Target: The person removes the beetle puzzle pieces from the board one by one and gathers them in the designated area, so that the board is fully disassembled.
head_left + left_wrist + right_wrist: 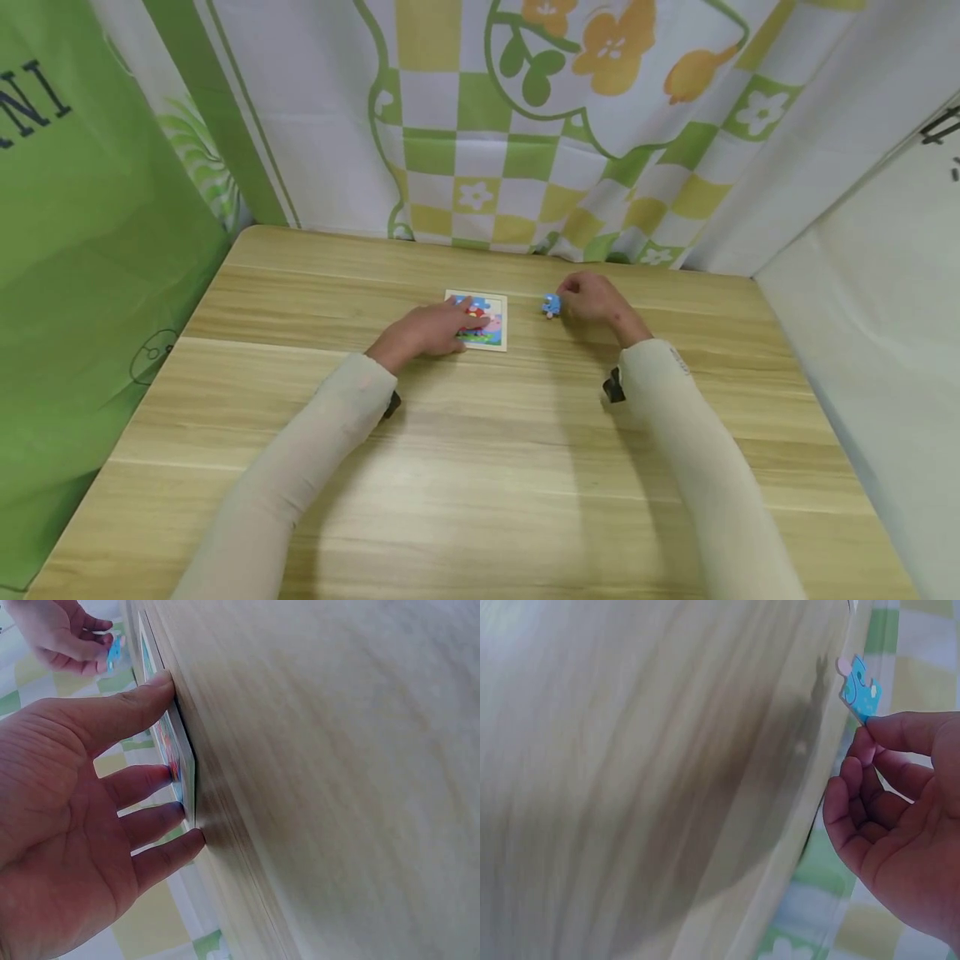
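Note:
A small square jigsaw puzzle (492, 335) with a pale frame and a colourful cartoon picture lies on the table. My left hand (437, 327) rests on its left side, fingers spread, covering part of the picture. In the left wrist view, the thumb and fingertips of that left hand (82, 795) touch the board from above. To the right of the board, my right hand (594, 297) pinches a blue puzzle piece (551, 305) by one edge between thumb and index finger. The right wrist view shows this piece (860, 688) held above the table, its knobbed end pointing away from the fingers.
The wooden table (480, 467) has its far edge against a green, yellow and white checked curtain (517, 158). Green cloth (112, 250) hangs on the left and a white sheet (885, 275) on the right. A black band part (614, 387) shows below the right sleeve.

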Available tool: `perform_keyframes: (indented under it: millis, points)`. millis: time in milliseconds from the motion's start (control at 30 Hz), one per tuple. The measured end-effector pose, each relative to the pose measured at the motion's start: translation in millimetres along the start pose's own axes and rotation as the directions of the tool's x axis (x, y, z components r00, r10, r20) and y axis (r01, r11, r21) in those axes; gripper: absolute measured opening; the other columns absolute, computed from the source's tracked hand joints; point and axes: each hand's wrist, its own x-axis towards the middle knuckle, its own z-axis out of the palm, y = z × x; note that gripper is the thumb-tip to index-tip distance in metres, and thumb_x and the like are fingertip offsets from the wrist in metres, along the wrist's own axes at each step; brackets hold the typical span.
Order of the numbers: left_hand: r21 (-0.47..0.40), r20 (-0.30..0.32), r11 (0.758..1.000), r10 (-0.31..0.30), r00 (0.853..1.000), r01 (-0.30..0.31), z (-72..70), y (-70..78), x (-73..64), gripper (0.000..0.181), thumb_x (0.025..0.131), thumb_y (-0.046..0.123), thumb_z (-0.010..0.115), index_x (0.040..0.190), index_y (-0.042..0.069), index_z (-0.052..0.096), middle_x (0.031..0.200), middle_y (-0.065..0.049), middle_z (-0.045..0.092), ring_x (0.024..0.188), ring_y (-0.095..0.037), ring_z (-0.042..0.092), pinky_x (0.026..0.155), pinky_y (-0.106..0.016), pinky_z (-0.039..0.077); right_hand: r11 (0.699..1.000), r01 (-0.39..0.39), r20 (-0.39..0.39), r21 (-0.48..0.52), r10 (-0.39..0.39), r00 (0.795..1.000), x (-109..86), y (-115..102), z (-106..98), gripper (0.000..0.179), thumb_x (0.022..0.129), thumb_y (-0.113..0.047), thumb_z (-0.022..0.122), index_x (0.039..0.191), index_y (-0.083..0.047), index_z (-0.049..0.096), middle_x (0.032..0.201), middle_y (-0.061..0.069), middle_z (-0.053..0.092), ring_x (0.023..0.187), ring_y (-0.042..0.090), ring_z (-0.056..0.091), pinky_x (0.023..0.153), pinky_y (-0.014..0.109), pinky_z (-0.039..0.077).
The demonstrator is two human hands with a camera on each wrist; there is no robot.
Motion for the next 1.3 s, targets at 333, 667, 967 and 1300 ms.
perform_keyframes:
  millis: [333, 667, 967, 1300]
  points:
    - [-0.012, 0.001, 1.000, 0.002, 1.000, -0.002, -1.3, 0.9, -1.3, 0.062, 0.105, 0.019, 0.059, 0.161, 0.030, 0.035, 0.170, -0.013, 0.008, 0.155, -0.038, 0.007, 0.112, -0.060, 0.034, 0.996, -0.055, 0.055, -0.065, 0.059, 0.997, -21.9, 30.8, -38.8, 0.036, 0.105, -0.018, 0.047, 0.120, 0.009, 0.066, 0.121, 0.027, 0.064, 0.113, 0.042, 0.057, 0.098, 0.057, 0.045]
    - [-0.001, 0.003, 1.000, -0.020, 1.000, 0.020, -0.6, 1.5, -0.5, 0.062, 0.106, 0.022, 0.060, 0.162, 0.032, 0.035, 0.171, -0.011, 0.008, 0.155, -0.036, 0.007, 0.108, -0.057, 0.041, 0.992, -0.114, 0.102, -0.059, 0.119, 0.988, -32.2, 72.7, -54.5, 0.037, 0.106, -0.018, 0.049, 0.120, 0.013, 0.066, 0.118, 0.027, 0.064, 0.110, 0.039, 0.056, 0.095, 0.053, 0.045]
    - [0.010, 0.006, 0.999, -0.037, 0.999, 0.037, -4.2, 6.7, -6.1, 0.062, 0.106, 0.023, 0.060, 0.162, 0.031, 0.035, 0.171, -0.010, 0.010, 0.155, -0.035, 0.009, 0.111, -0.056, 0.037, 0.988, -0.139, 0.098, -0.063, 0.145, 0.985, -31.5, 90.3, -55.7, 0.035, 0.107, -0.017, 0.051, 0.118, 0.014, 0.065, 0.107, 0.020, 0.066, 0.099, 0.032, 0.057, 0.085, 0.044, 0.046]
    - [0.003, 0.007, 0.999, -0.043, 0.999, 0.043, -5.1, 8.4, -6.1, 0.061, 0.105, 0.021, 0.061, 0.161, 0.031, 0.037, 0.171, -0.010, 0.011, 0.155, -0.035, 0.009, 0.114, -0.061, 0.030, 0.985, -0.146, 0.070, -0.089, 0.153, 0.986, -32.6, 89.3, -50.8, 0.034, 0.107, -0.017, 0.053, 0.118, 0.011, 0.067, 0.116, 0.026, 0.065, 0.111, 0.040, 0.056, 0.100, 0.056, 0.042]
